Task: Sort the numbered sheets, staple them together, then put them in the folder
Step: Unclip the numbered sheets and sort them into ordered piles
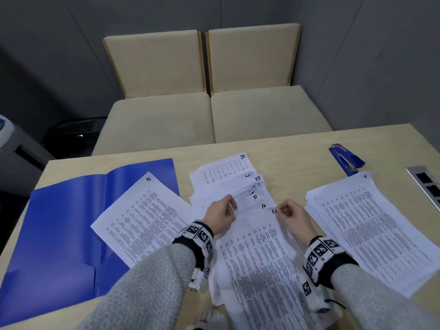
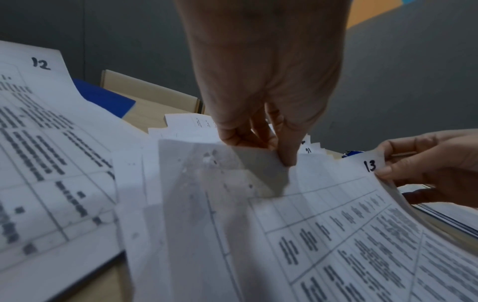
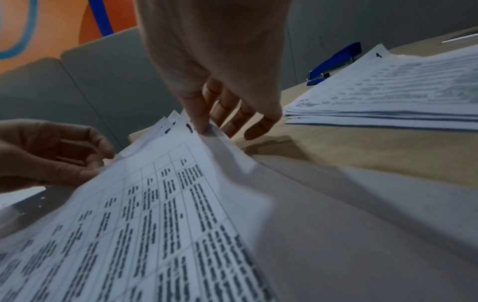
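Observation:
Sheet 13 (image 1: 259, 253) lies on top of a fanned middle pile showing 16, 21, 23 and 24 (image 1: 223, 172). My left hand (image 1: 221, 214) pinches the top left corner of sheet 13 (image 2: 323, 204), and my right hand (image 1: 289, 214) pinches its top right corner beside the number (image 3: 181, 183). Sheet 12 (image 1: 142, 217) rests on the open blue folder (image 1: 64, 234) at the left. A stack topped by sheet 1 (image 1: 371, 229) lies at the right. The blue stapler (image 1: 346, 159) sits beyond that stack.
Two beige cushioned seats (image 1: 207, 115) stand past the table's far edge (image 1: 238, 141). A metal socket panel (image 1: 426, 182) is set into the table at the far right. Bare wood shows between the middle pile and the right stack.

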